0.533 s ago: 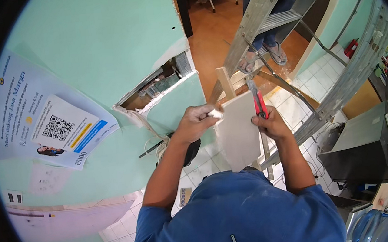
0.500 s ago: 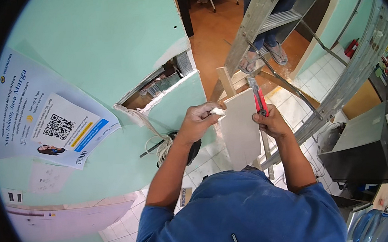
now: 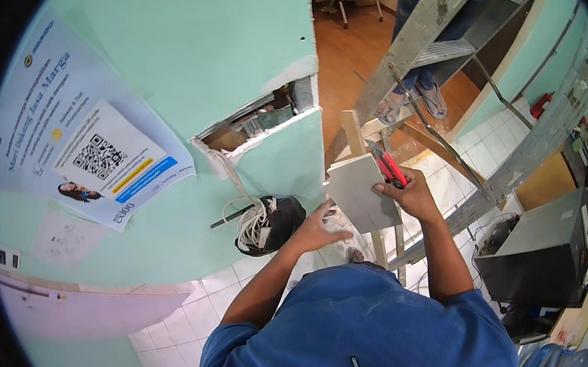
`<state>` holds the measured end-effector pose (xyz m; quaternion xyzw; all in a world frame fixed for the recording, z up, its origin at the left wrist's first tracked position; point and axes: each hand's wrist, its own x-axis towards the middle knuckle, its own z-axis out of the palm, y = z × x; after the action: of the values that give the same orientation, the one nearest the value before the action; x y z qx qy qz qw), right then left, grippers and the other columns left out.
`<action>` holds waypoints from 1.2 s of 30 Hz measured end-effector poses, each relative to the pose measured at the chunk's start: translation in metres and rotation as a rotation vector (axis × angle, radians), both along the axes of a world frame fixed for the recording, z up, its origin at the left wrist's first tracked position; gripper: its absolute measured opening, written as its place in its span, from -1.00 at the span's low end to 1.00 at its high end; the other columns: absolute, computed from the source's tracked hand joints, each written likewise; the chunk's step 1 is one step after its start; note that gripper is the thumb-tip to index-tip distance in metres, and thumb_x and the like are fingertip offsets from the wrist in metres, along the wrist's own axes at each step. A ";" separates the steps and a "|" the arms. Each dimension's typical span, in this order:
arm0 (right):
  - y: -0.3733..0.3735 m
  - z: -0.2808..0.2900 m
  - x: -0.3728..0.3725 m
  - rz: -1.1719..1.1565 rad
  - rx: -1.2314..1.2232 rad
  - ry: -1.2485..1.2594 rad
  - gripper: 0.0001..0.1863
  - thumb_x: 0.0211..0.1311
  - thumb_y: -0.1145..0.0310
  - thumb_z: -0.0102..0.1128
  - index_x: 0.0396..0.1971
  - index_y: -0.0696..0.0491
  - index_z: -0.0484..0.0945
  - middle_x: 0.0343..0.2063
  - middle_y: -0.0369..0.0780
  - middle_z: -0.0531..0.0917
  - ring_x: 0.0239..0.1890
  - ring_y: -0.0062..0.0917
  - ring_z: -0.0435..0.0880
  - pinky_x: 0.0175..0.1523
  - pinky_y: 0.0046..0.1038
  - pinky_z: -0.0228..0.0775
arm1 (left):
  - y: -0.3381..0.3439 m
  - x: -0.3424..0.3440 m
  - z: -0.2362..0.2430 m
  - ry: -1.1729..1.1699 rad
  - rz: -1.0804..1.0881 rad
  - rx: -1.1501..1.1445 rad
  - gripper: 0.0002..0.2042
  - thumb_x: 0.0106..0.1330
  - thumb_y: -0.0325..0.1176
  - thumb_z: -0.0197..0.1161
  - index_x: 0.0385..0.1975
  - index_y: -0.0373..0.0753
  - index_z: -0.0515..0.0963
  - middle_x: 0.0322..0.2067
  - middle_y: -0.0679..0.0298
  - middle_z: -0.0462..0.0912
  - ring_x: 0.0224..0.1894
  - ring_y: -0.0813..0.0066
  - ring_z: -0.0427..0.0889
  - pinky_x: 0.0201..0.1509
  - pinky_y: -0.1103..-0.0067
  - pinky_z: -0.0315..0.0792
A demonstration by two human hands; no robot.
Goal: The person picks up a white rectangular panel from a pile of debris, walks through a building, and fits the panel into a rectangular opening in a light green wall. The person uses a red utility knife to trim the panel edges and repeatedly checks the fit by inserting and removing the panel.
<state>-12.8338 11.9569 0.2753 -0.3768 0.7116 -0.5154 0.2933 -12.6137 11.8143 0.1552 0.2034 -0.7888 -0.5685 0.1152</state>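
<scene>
My right hand [image 3: 414, 194] is closed on a red utility knife [image 3: 390, 168], its blade end pointing up and away. The thumb of that hand also presses on a grey-white piece of plasterboard [image 3: 365, 198], whose edges look rough. To the board's left, my left hand [image 3: 321, 229] is open, thumb and fingers apart, with nothing seen in it. Farther left, the pale green wall [image 3: 238, 40] has a cut-out opening [image 3: 260, 122] with ragged white edges, and some metal and debris show inside.
A metal ladder [image 3: 429, 43] stands ahead on the right, with a person's sandalled feet [image 3: 410, 105] beside its rungs. Wooden bars [image 3: 353, 132] stand behind the board. A black bag with coiled white cable [image 3: 259, 226] sits by the wall. A dark cabinet [image 3: 534, 252] is at right.
My left hand has let go of a small white fragment at the board's edge and dropped lower, opening. The board has tilted and come nearer, still with my right hand and the knife.
</scene>
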 end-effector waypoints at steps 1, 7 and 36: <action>-0.004 0.003 0.003 0.003 0.047 0.008 -0.74 0.08 0.36 0.55 -0.41 0.16 0.61 -0.52 -0.44 0.54 -0.45 -0.75 0.44 -0.33 -0.61 0.29 | -0.006 -0.002 0.013 0.130 -0.014 0.240 -0.48 0.29 -0.21 0.41 0.15 -0.39 0.50 0.19 0.09 0.53 0.08 0.41 0.62 0.13 0.47 0.51; -0.029 0.014 0.009 -0.163 -0.078 0.011 -0.70 0.14 0.36 0.50 -0.19 0.19 0.69 -0.44 -0.37 0.61 -0.39 -0.72 0.49 -0.26 -0.58 0.37 | -0.028 0.001 0.047 0.270 0.185 0.644 -0.61 0.49 -0.28 0.19 0.19 -0.36 0.41 0.09 0.19 0.58 0.12 0.39 0.58 0.24 0.42 0.46; -0.196 0.019 -0.010 -0.021 -0.580 -0.060 -0.76 0.23 0.33 0.46 -0.24 0.14 0.61 -0.46 -0.46 0.53 -0.44 -0.80 0.41 -0.36 -0.66 0.23 | -0.096 0.017 0.107 0.617 1.008 0.604 -0.55 0.38 -0.20 0.34 -0.01 -0.54 0.53 -0.13 0.03 0.65 -0.10 0.29 0.69 0.01 0.41 0.66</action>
<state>-12.8433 11.7606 0.2944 -0.4219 0.5294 -0.7113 0.1891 -12.5967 11.7187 0.2625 0.3988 -0.3338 -0.6732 0.5256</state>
